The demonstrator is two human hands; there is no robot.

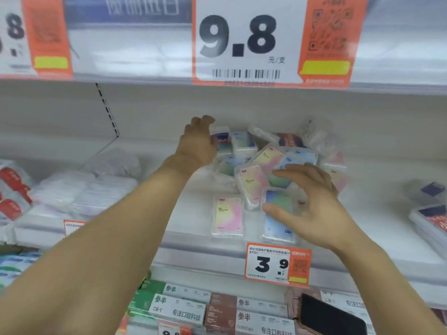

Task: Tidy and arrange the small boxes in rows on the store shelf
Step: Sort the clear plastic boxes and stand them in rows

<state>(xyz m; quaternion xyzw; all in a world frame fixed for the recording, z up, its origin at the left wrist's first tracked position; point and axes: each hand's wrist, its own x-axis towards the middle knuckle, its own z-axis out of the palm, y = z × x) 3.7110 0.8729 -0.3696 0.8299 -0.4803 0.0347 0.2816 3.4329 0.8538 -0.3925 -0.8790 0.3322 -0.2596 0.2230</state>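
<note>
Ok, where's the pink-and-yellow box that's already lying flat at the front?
Head view: the pink-and-yellow box lies at the shelf's front edge, left of the blue-green box under the right hand, above-left of the 3.9 price tag.

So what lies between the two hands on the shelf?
Head view: a loose heap of small boxes lies between the left hand and right hand.

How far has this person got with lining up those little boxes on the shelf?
Barely begun. Done: a pink and yellow box and a blue box lie flat, side by side, at the shelf's front edge. In hand: the right hand hovers open over the blue box; the left hand reaches to the boxes at the back. Left: the jumbled pile behind them lies askew.
</note>
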